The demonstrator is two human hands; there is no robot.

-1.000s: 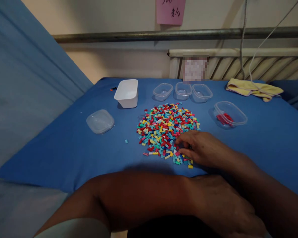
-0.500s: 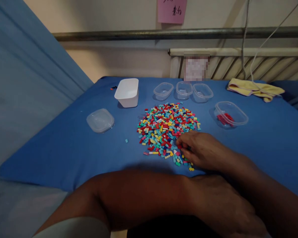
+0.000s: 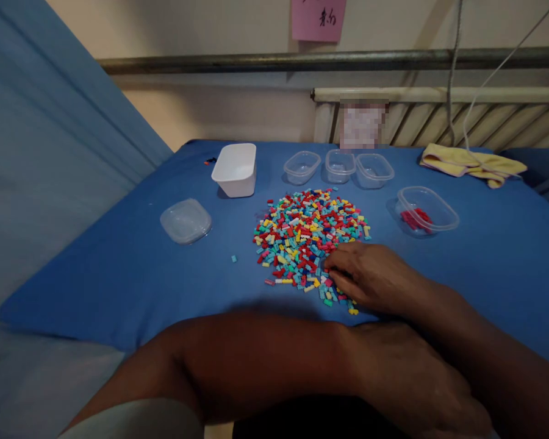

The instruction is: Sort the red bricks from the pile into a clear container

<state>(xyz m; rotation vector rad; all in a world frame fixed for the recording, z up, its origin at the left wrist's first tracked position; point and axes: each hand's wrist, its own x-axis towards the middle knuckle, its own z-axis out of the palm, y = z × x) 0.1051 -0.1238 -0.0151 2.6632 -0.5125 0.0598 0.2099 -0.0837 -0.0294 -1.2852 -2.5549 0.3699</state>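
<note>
Here, your right hand [image 3: 368,274] curls at the toy bricks [image 3: 302,235], grip unclear | left hand [image 3: 416,372]: can't tell | heaped mid blue cloth [image 3: 119,268] | likely light, stiff; pinch long sides.

Lighting's looking dim tbh. The left arm [image 3: 265,366] is throwing soft shadow onto the table [image 3: 165,292], the bricks [image 3: 308,228] are coming out fairly crisp, but the curtain [image 3: 41,140] is looking smeary and pixelation's hiding some radiator [image 3: 439,94].
</note>
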